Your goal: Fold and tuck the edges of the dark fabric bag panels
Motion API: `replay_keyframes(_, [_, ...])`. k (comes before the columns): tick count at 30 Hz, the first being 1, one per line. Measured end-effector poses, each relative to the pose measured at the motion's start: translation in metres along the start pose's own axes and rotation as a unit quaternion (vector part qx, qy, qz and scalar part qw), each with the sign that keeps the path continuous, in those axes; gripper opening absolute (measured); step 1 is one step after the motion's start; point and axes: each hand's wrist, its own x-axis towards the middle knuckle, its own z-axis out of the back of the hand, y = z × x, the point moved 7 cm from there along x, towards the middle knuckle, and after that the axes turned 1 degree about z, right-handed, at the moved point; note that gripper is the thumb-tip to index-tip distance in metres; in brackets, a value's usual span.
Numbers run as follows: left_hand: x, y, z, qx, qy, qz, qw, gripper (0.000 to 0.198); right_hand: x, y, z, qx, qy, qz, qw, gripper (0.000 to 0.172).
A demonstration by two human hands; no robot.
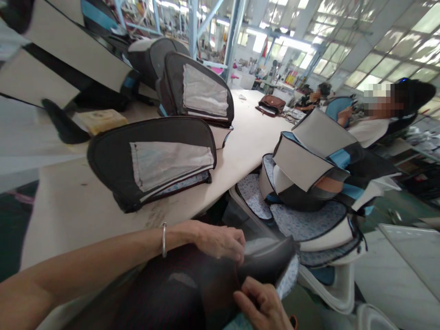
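My left hand (pixel 220 240), with a metal bangle (pixel 164 240) on its wrist, grips the upper edge of a dark padded fabric panel (pixel 185 288). My right hand (pixel 261 305) pinches the same panel's lower edge, and its fingers are partly cut off by the bottom of the frame. A pale patterned lining (pixel 287 277) shows at the panel's corner. Beyond my hands, a dark rounded bag panel with a pale mesh pocket (pixel 151 162) lies on the cream worktable (pixel 82 206). Another such panel (pixel 194 89) stands behind it.
A stack of grey, blue and black padded panels (pixel 309 160) sits to the right of the table. A brown bag (pixel 271 104) lies farther along. Seated co-workers (pixel 369 130) (pixel 305 101) are at the right, with shelving and factory windows behind.
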Motion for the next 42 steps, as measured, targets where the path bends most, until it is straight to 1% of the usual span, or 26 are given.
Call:
replay_keyframes(2, [0.004,-0.010,0.008,-0.058,-0.005,-0.023,0.998,0.026,-0.005,0.002,0.017,-0.002,0.010,0.008,1.000,0.037])
replay_keyframes(4, [0.007,-0.024,0.018,-0.102,-0.028,-0.058,0.993,0.036,-0.011,0.003,0.035,0.000,0.026,0.016,1.000,0.039])
replay_keyframes(6, [0.010,-0.039,0.023,-0.121,-0.041,-0.087,0.988,0.047,-0.016,0.005,0.050,0.008,0.033,0.023,0.999,0.044])
replay_keyframes(8, [0.013,-0.047,0.024,-0.133,-0.053,-0.093,0.985,0.053,-0.019,0.005,0.058,0.020,0.041,0.035,0.998,0.048])
replay_keyframes(11, [0.018,-0.052,0.019,-0.157,-0.064,-0.096,0.981,0.054,-0.018,0.007,0.060,0.054,0.065,0.095,0.992,0.049])
replay_keyframes(14, [0.023,-0.054,0.013,-0.165,-0.045,-0.105,0.980,0.056,-0.014,0.012,0.068,0.106,0.078,0.144,0.981,0.043])
replay_keyframes(17, [0.023,-0.052,0.012,-0.211,-0.030,-0.069,0.975,0.058,-0.007,0.021,0.085,0.157,0.071,0.154,0.973,0.042])
replay_keyframes(19, [0.020,-0.049,0.010,-0.287,-0.016,-0.042,0.957,0.058,-0.006,0.030,0.091,0.192,0.081,0.169,0.963,0.042])
replay_keyframes(21, [0.015,-0.047,0.004,-0.350,0.000,-0.024,0.937,0.056,-0.005,0.034,0.088,0.239,0.099,0.174,0.950,0.041])
replay_keyframes(22, [0.014,-0.046,0.001,-0.362,0.006,-0.021,0.932,0.055,-0.006,0.033,0.084,0.265,0.106,0.173,0.943,0.041])
replay_keyframes(24, [0.011,-0.046,-0.005,-0.358,0.009,-0.028,0.933,0.053,-0.009,0.028,0.073,0.298,0.114,0.169,0.932,0.040])
replay_keyframes(26, [0.011,-0.047,-0.009,-0.348,0.001,-0.047,0.936,0.051,-0.016,0.020,0.063,0.296,0.112,0.160,0.935,0.040])
replay_keyframes(28, [0.011,-0.048,-0.010,-0.342,-0.018,-0.060,0.938,0.048,-0.024,0.012,0.057,0.272,0.098,0.136,0.948,0.038])
replay_keyframes(30, [0.011,-0.047,-0.011,-0.327,-0.036,-0.065,0.942,0.042,-0.031,0.007,0.056,0.255,0.082,0.106,0.958,0.037])
replay_keyframes(33, [0.009,-0.042,-0.017,-0.305,-0.066,-0.052,0.949,0.030,-0.036,0.008,0.057,0.261,0.059,0.082,0.960,0.038])
replay_keyframes(36, [0.005,-0.037,-0.024,-0.292,-0.089,-0.024,0.952,0.022,-0.035,0.012,0.057,0.276,0.053,0.084,0.956,0.040])
replay_keyframes(38, [0.004,-0.037,-0.026,-0.281,-0.091,-0.005,0.955,0.019,-0.033,0.014,0.056,0.278,0.056,0.095,0.954,0.040])
replay_keyframes(40, [0.004,-0.042,-0.025,-0.261,-0.083,0.008,0.962,0.014,-0.033,0.016,0.055,0.268,0.060,0.110,0.955,0.041])
replay_keyframes(42, [0.004,-0.050,-0.021,-0.242,-0.086,0.006,0.966,0.008,-0.034,0.016,0.056,0.256,0.055,0.123,0.957,0.043])
